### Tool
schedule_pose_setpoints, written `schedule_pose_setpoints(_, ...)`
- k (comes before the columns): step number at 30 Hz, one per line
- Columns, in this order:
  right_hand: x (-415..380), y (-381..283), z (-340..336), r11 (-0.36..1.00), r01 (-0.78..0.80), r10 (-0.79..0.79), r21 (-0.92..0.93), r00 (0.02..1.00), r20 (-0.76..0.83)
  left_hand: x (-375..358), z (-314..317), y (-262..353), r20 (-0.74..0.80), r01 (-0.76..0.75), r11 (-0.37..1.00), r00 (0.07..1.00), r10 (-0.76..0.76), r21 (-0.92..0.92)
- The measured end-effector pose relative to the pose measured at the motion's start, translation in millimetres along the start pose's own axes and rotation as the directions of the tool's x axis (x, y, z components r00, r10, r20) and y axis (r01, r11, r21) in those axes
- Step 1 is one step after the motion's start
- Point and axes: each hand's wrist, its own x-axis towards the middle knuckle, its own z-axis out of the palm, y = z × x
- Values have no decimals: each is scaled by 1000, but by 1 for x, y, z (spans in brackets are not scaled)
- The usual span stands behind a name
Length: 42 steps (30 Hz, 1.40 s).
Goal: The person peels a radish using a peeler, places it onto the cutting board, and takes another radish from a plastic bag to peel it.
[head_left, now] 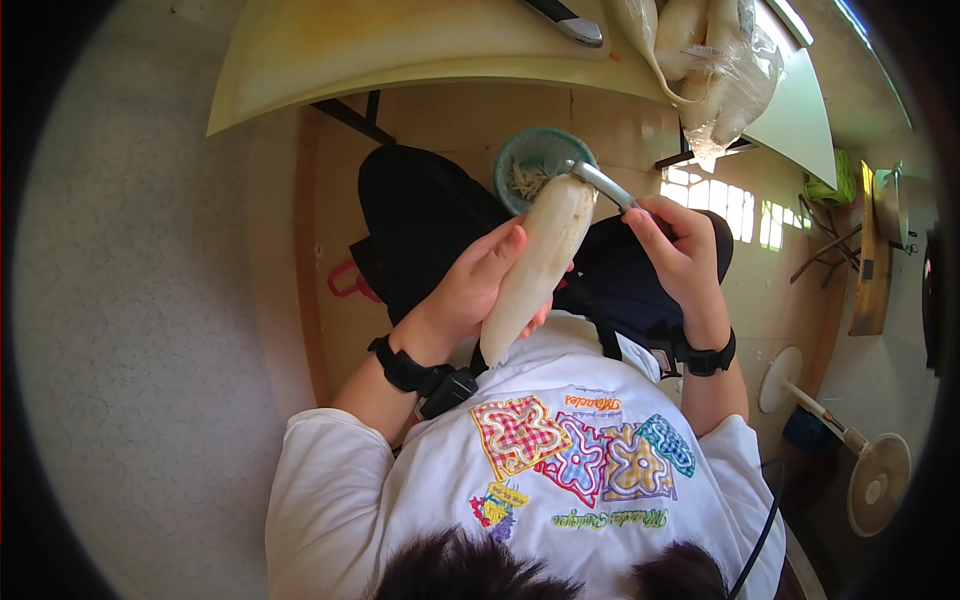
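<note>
A long white radish [540,265] lies tilted across the middle of the view, its upper end over a teal basin [512,150]. My left hand [485,280] is wrapped round its lower half, with the thumb on top and fingertips showing on the far side. Closed round the handle of a metal peeler [606,187] is my right hand [680,240]. The peeler's head touches or nearly touches the radish's upper end. Thin pale peelings [527,178] lie inside the basin.
A pale table [400,60] spans the top, bearing a knife [567,22] and a plastic bag of white radishes [705,75]. At the right are a white fan [878,484] and a green object [833,180]. A pink-handled item [350,282] is on the floor, left.
</note>
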Motion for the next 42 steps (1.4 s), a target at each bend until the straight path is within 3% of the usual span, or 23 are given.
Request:
schedule_pose_setpoints(4, 0, -1, 2, 1000, -23, 23, -20, 1000, -10, 2, -2, 0, -6, -17, 1000, 1000, 17, -4)
schedule_pose_setpoints(6, 2, -2, 4, 986, -130, 143, 103, 981, -131, 2, -3, 1, -9, -24, 1000, 1000, 24, -5)
schedule_pose_setpoints(7, 2, -2, 2, 986, -129, 142, 102, 981, -132, 3, -3, 2, -22, -26, 1000, 999, 26, -8)
schedule_pose_setpoints(9, 4, -1, -6, 952, -141, 191, 273, 967, -166, 3, -3, 3, -36, -28, 1000, 999, 28, -11)
schedule_pose_setpoints(13, 2, -20, 2, 902, -184, 204, 390, 979, -10, 6, -1, 4, -24, -18, 999, 1000, 19, 46)
schedule_pose_setpoints(18, 9, -29, 21, 945, -151, 157, 291, 988, 3, 9, 0, 2, -56, 25, 988, 998, -17, 152)
schedule_pose_setpoints(27, 8, -22, 23, 960, -147, 166, 238, 984, -66, 8, 0, -3, -62, 60, 990, 997, -53, 129)
schedule_pose_setpoints(33, 11, -22, 20, 947, -107, 159, 303, 975, -155, 8, -7, -5, -70, 61, 995, 996, -55, 78)
schedule_pose_setpoints(37, 18, -17, 8, 941, -175, 238, 289, 951, -199, 7, -10, -5, -70, 5, 1000, 998, -4, 18)
schedule_pose_setpoints(39, 21, -13, 9, 967, -69, 127, 245, 965, -230, 7, -11, -6, -76, -11, 1000, 997, 11, 1)
schedule_pose_setpoints(42, 19, -9, 13, 955, -73, 137, 286, 968, -211, 9, -12, -7, -103, -34, 999, 994, 33, -5)
